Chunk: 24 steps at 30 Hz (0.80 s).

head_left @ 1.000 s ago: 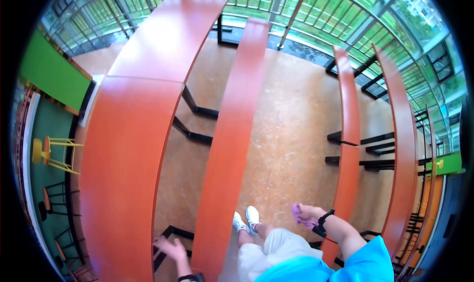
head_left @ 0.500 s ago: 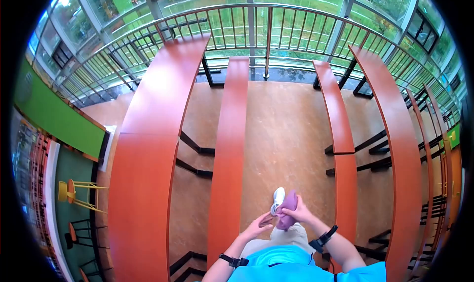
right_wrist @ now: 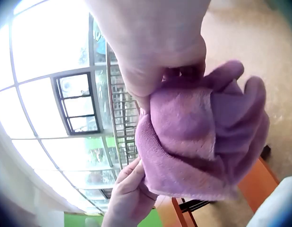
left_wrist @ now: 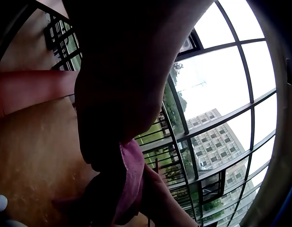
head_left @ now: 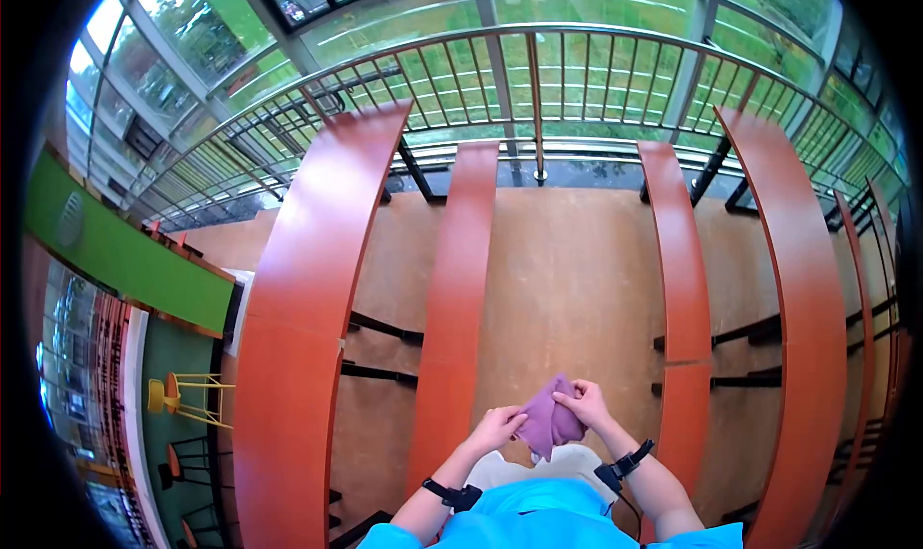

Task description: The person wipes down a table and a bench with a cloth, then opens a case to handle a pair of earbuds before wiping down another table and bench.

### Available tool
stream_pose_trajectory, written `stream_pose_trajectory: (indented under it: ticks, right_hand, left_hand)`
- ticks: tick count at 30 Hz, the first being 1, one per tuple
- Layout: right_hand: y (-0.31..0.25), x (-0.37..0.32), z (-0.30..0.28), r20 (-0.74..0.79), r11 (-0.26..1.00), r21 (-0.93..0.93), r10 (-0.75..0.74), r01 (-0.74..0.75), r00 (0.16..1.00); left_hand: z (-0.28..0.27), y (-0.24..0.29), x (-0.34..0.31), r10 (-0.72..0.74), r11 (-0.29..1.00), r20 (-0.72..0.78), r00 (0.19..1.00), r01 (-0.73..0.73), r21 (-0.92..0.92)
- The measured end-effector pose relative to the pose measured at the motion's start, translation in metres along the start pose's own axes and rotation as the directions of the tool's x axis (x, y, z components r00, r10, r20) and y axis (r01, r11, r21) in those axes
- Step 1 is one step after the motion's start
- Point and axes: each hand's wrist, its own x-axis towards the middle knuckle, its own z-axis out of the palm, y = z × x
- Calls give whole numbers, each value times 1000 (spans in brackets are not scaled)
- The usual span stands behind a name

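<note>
A purple cloth (head_left: 546,426) hangs between both hands in front of the person's waist in the head view. My left hand (head_left: 497,428) pinches its left edge, and my right hand (head_left: 588,405) grips its upper right part. Seen from the right wrist, the cloth (right_wrist: 183,127) is bunched and folded over itself, with loose folds sticking out beyond the right hand (right_wrist: 160,56). There the left hand (right_wrist: 129,194) pinches the cloth's lower edge between thumb and fingers. In the left wrist view the left hand is in deep shadow, with a strip of the cloth (left_wrist: 132,163) below it.
Long red-brown tables (head_left: 288,386) and benches (head_left: 452,328) run away on both sides of the brown floor (head_left: 577,289) where the person is. A metal railing (head_left: 596,78) and tall windows close the far end. A yellow chair (head_left: 168,395) stands at the left.
The hands came together from far apart. The left hand, first without the cloth, now pinches it; the right brought it over from the right side. The cloth is more spread. The head view shifted.
</note>
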Motion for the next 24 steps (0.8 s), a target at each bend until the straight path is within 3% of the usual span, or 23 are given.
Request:
stream_pose_trajectory:
  ticks: [2, 3, 6, 7, 10, 11, 14, 16, 17, 18, 19, 20, 24]
  right_hand:
    - [-55, 8, 2, 25, 999, -34, 10, -9, 1000]
    - [-52, 29, 1, 38, 992, -128, -9, 14, 999]
    - [-51, 86, 20, 3, 929, -196, -320, 314, 947]
    - [-60, 102, 21, 61, 923, -290, -248, 255, 967]
    - [-107, 134, 46, -8, 745, -664, -95, 66, 995]
    - [-110, 151, 52, 70, 717, -695, 8, 43, 998]
    - [-107, 213, 71, 387, 761, -628, 123, 163, 914]
    - [-115, 254, 88, 399, 918, -397, 163, 10, 903]
    - [-130, 271, 99, 405, 961, -265, 188, -82, 895]
    - [-139, 283, 105, 389, 978, -113, 207, -176, 898]
    - [-149, 300, 110, 374, 964, 45, 228, -264, 899]
    - [-177, 329, 123, 367, 924, 210, 229, -320, 902]
    - [-260, 387, 163, 420, 912, 317, 110, -259, 901]
  left_hand:
    - [-16, 7, 7, 19, 999, -92, 996, -23, -40]
    - [-25, 8, 13, 49, 997, -205, 978, -61, -50]
    - [-58, 3, 40, 90, 986, -428, 899, -142, -91]
    - [-71, -5, 50, 117, 981, -475, 872, -176, -81]
    - [-110, -10, 82, 70, 932, -631, 773, -276, -235]
    - [-124, -9, 94, 1, 849, -655, 756, -346, -398]
    - [-180, -30, 147, 26, 901, -655, 755, -302, -311]
    - [-215, -21, 184, 43, 933, -643, 765, -260, -248]
    - [-240, -11, 204, 59, 936, -581, 812, -248, -251]
    - [-255, -1, 218, 60, 938, -501, 864, -220, -267]
    - [-266, 2, 237, 185, 898, -535, 824, -363, -248]
    - [-283, 12, 254, 186, 893, -525, 831, -366, -262]
    - [-346, 58, 270, 181, 904, -490, 853, -341, -259]
